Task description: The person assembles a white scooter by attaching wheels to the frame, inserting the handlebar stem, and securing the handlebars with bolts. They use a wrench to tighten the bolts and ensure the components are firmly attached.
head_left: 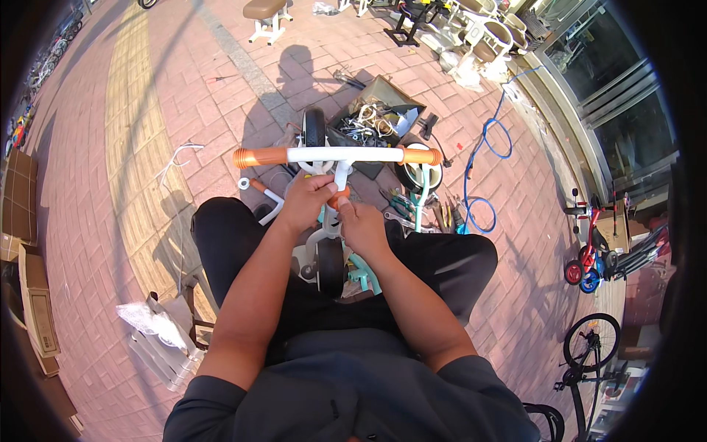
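A small child's bike stands between my knees, its white handlebar (pixel 313 155) lying crosswise with an orange grip at each end. Below the bar, an orange collar (pixel 338 198) wraps the stem. My left hand (pixel 305 205) closes on this collar from the left, thumb and fingers pressed together beside the stem. From the other side my right hand (pixel 363 227) pinches the same collar, thumb on top; its other fingertips are hidden. One black wheel (pixel 314 127) shows beyond the bar, and another black wheel (pixel 331 267) is nearer me, between my legs.
Past the bike sits a dark box (pixel 401 94) full of loose parts. Pliers (pixel 402 204) and other tools lie by my right knee, near a mint-green frame (pixel 423 195). A blue hose (pixel 469 173) curls rightward. Cardboard boxes (pixel 18 195) line the left; a red bike (pixel 589 236) stands right.
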### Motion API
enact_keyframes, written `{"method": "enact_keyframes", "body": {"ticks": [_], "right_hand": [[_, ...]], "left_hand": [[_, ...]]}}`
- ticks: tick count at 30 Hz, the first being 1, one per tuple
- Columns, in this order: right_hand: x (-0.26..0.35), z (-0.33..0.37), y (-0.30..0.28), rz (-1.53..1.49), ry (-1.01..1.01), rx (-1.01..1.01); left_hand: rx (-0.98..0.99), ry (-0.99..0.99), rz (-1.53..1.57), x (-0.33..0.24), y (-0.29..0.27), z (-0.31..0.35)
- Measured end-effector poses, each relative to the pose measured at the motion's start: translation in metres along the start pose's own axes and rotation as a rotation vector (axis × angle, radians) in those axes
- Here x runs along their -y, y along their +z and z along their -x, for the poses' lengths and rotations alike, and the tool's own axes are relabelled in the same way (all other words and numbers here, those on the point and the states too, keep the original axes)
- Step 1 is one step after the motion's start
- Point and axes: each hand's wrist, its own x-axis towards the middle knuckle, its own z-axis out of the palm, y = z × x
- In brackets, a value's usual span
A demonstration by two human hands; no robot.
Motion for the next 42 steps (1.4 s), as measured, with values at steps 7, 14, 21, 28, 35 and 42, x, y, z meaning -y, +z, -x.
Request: {"method": "enact_keyframes", "body": {"ticks": [7,14,21,28,35,42], "right_hand": [[0.022,-0.018,-0.017,0.598,-0.3,0.044],[0.026,-0.025,-0.018,0.593,-0.272,0.208],[0.009,-0.022,0.004,0.056,0.126,0.205],[0.004,-0.018,-0.006,-0.097,0.199,0.268],[0.028,-0.02,-0.019,0.712,-0.383,0.067],[0.02,-0.027,-0.015,0.806,-0.564,0.146]], "left_hand": [[0.058,0.014,-0.081,-0.001,-0.003,-0.001],[0.054,0.013,-0.04,-0.016,0.001,0.004],[0.026,0.048,-0.019,0.001,-0.001,-0.002],[0.001,0.02,-0.055,0.008,-0.001,-0.001],[0.069,0.059,0.099,-0.002,0.003,0.0],[0.08,0.025,0.082,-0.022,0.004,0.009]]}}
